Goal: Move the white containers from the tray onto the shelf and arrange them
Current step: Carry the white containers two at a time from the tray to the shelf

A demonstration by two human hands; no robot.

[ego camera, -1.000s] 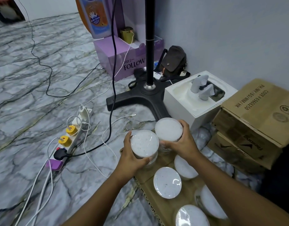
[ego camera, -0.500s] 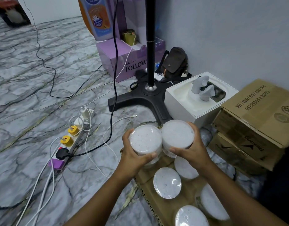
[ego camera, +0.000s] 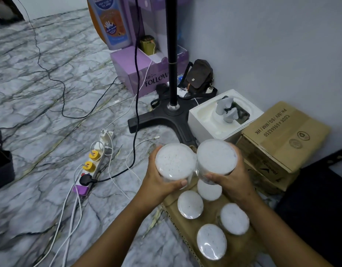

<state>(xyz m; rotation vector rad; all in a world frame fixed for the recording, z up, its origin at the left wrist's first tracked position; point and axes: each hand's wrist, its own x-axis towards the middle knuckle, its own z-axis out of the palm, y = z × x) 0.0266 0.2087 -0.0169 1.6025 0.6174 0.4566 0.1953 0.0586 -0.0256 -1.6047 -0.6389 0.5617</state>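
My left hand [ego camera: 158, 182] grips a round white container [ego camera: 175, 161] and my right hand [ego camera: 230, 182] grips a second white container [ego camera: 216, 157]. Both are held side by side above the far end of the cardboard tray [ego camera: 210, 212], their rims nearly touching. Several more white containers stay on the tray, among them one in the middle [ego camera: 190, 204], one behind it under my right hand [ego camera: 208, 189], one at the right [ego camera: 234, 218] and the nearest one [ego camera: 211, 241]. No shelf is recognisable in view.
On the marble floor to the left lies a power strip [ego camera: 89, 168] with plugs and trailing cables. A black stand base [ego camera: 166, 116], a white box [ego camera: 222, 116] and brown cartons [ego camera: 282, 139] crowd the wall ahead. A dark object [ego camera: 318, 212] sits at the right.
Both hands have lifted their containers up off the tray and toward me. The two containers have come closer together.
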